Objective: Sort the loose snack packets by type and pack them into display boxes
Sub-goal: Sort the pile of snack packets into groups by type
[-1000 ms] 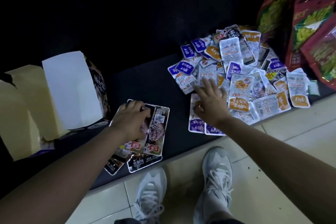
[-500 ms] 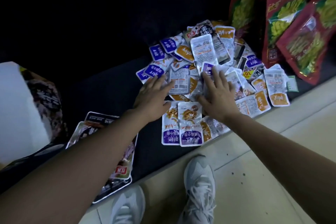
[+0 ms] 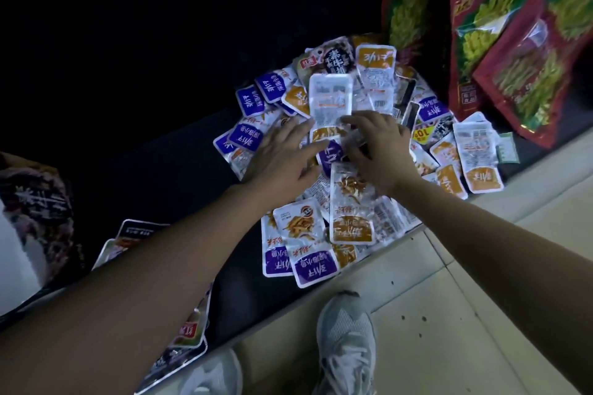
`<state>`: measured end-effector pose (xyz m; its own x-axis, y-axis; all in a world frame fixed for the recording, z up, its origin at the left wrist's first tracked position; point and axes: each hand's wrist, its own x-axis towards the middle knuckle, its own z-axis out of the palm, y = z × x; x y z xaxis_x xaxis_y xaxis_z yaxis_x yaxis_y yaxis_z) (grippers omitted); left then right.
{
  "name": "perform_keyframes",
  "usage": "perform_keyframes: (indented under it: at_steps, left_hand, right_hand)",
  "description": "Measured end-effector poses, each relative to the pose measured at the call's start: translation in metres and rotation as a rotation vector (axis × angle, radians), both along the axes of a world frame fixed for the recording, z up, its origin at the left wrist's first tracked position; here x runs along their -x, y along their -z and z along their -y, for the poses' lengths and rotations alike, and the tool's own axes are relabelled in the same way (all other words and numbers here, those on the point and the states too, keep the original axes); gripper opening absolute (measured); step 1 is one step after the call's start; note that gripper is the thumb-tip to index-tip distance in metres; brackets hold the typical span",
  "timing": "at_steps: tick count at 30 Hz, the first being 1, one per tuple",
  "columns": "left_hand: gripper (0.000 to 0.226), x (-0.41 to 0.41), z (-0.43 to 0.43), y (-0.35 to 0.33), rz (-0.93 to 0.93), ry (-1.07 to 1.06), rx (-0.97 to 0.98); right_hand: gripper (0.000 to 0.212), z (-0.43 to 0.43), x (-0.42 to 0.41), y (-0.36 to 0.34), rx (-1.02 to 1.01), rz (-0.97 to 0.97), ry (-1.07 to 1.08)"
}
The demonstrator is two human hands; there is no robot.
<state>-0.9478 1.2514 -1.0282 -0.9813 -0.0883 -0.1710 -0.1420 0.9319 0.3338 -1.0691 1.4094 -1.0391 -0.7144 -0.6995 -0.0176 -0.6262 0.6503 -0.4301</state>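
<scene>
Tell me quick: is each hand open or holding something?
Left hand: open, flat on the packet pile.
Right hand: curled over the pile; cannot tell if it holds a packet.

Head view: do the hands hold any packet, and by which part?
The left hand lies flat on the packet pile, holding nothing. The right hand bends its fingers over it; a grip cannot be told.
</scene>
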Motion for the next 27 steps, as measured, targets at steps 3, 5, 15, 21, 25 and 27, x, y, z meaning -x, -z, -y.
perform_keyframes:
  at_steps: [3, 5, 15, 21, 25, 27]
  left_hand:
    - [0.036, -0.007, 0.002, 0.005, -0.118, -0.058, -0.021]
    - [0.029, -0.008, 0.003, 0.008, -0.163, -0.08, -0.011]
    - [0.055, -0.012, 0.01, 0.014, -0.143, -0.096, 0.001]
    - [0.041, -0.016, 0.007, -0.001, -0.101, -0.292, -0.345]
    - [0.043, -0.025, 0.012, -0.035, -0.17, -0.787, -1.107]
    - [0.028, -0.039, 0.019, -0.047, -0.202, -0.966, -1.237]
  right_hand:
    - [0.031, 0.007, 0.011, -0.005, 0.151, -0.055, 0.147]
    - [0.041, 0.018, 0.017, -0.007, 0.11, -0.048, 0.259]
    - [0.022, 0.035, 0.023, -0.016, 0.423, 0.509, 0.57]
    - [0.006, 0.016, 0.015, -0.052, 0.754, 0.59, 0.571]
    - [0.006, 0.012, -0.029, -0.063, 0.543, 0.927, 0.289]
    - [0.005, 0.018, -0.055, -0.06, 0.429, 1.064, 0.179]
